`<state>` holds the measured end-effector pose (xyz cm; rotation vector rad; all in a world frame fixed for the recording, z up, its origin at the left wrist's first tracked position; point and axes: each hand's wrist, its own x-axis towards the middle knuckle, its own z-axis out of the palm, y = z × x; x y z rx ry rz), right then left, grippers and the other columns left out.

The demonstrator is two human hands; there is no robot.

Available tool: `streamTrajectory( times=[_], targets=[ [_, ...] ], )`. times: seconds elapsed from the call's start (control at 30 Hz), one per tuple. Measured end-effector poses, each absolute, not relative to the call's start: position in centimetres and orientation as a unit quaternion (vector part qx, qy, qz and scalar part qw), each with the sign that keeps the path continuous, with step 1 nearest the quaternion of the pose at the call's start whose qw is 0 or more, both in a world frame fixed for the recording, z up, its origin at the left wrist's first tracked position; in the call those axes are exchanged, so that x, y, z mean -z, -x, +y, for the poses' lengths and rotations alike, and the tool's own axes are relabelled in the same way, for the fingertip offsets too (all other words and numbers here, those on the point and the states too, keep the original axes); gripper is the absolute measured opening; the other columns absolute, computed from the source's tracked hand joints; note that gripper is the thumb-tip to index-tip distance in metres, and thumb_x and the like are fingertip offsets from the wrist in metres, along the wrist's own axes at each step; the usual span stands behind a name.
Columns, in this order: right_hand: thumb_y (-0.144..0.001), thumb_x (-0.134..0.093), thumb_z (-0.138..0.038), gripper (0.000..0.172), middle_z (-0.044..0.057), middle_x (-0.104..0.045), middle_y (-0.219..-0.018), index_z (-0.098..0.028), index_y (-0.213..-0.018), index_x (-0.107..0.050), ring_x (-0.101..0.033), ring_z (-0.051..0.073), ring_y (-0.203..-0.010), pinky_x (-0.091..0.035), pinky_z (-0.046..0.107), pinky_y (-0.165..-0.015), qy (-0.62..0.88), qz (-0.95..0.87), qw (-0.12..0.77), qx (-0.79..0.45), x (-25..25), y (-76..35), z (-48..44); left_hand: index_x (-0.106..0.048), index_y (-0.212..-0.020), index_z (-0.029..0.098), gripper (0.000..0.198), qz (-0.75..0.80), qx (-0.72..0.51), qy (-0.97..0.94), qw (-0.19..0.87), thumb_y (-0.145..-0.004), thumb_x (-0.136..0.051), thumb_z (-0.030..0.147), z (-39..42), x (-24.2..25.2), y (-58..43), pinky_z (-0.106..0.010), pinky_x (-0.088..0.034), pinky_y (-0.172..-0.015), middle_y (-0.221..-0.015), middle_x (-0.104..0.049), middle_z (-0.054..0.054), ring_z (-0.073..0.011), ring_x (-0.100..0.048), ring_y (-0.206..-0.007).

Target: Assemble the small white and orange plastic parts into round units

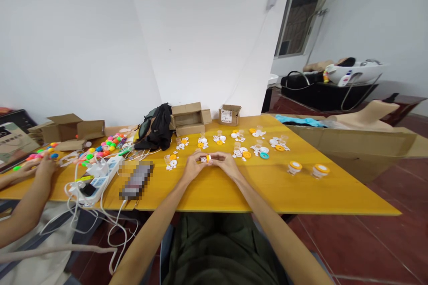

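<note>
My left hand (194,165) and my right hand (226,163) meet above the table, fingers closed round a small jar with a yellow-orange lid (209,158). White, dark-dotted pieces show at its left end, and the fingers cover much of the rest. Behind my hands lie small groups of parts: clear cups (236,146), orange rings (246,155), white discs (264,149), and white pieces with dark dots. One ring is teal (264,156). To the right stand two clear jars with orange lids, one nearer (294,167) and one farther right (321,170).
A power strip (105,178) with trailing white cables and a phone (138,180) lie to my left. Cardboard boxes (189,118) and a black bag (157,129) line the wall side. At far left, another person's hands (43,167) are among coloured balls (109,144).
</note>
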<state>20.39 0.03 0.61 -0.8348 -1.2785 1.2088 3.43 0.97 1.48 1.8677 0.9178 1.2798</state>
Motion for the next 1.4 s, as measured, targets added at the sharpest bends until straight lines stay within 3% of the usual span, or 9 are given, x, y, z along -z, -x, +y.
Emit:
streamTrajectory(
  times=[0.53,0.9,1.13,1.4],
  targets=[
    [-0.049,-0.09,-0.05,0.04,0.004,-0.079,-0.08,-0.023,-0.076,-0.079,-0.072,0.023,-0.073,-0.061,0.041,-0.077,0.365,-0.51,0.553,-0.549,-0.7,-20.2,-0.4,-0.077,-0.089,0.021,0.017,0.333,-0.487,-0.757,0.282,-0.076,-0.079,0.032,0.6,-1.7,-3.3,-0.034,-0.053,-0.081,-0.085,-0.072,-0.004,-0.0211,-0.065,-0.084],
    [-0.062,-0.077,-0.069,0.049,0.002,-0.07,-0.058,-0.02,-0.061,-0.073,-0.066,0.019,-0.056,-0.059,0.032,-0.06,0.387,-0.547,0.538,-0.512,-0.4,-20.1,-0.2,-0.073,-0.084,0.021,0.016,0.349,-0.49,-0.743,0.294,-0.072,-0.08,0.028,0.5,-1.9,-3.7,-0.031,-0.052,-0.076,-0.084,-0.07,-0.002,-0.0194,-0.063,-0.081],
    [-0.063,-0.078,-0.063,0.044,0.004,-0.078,-0.08,-0.022,-0.078,-0.081,-0.072,0.025,-0.077,-0.061,0.042,-0.076,0.372,-0.554,0.55,-0.503,0.1,-19.8,0.0,-0.071,-0.083,0.019,0.016,0.388,-0.514,-0.684,0.342,-0.07,-0.079,0.024,1.2,-1.3,-4.1,-0.03,-0.053,-0.075,-0.085,-0.072,-0.002,-0.0185,-0.066,-0.079],
    [-0.063,-0.081,-0.049,0.03,0.005,-0.08,-0.085,-0.025,-0.08,-0.08,-0.072,0.029,-0.089,-0.056,0.045,-0.088,0.384,-0.514,0.597,-0.481,0.4,-19.5,0.1,-0.073,-0.086,0.02,0.016,0.385,-0.519,-0.692,0.323,-0.071,-0.078,0.025,1.2,-1.1,-4.3,-0.031,-0.054,-0.076,-0.087,-0.073,-0.003,-0.0192,-0.067,-0.081]
  ],
)
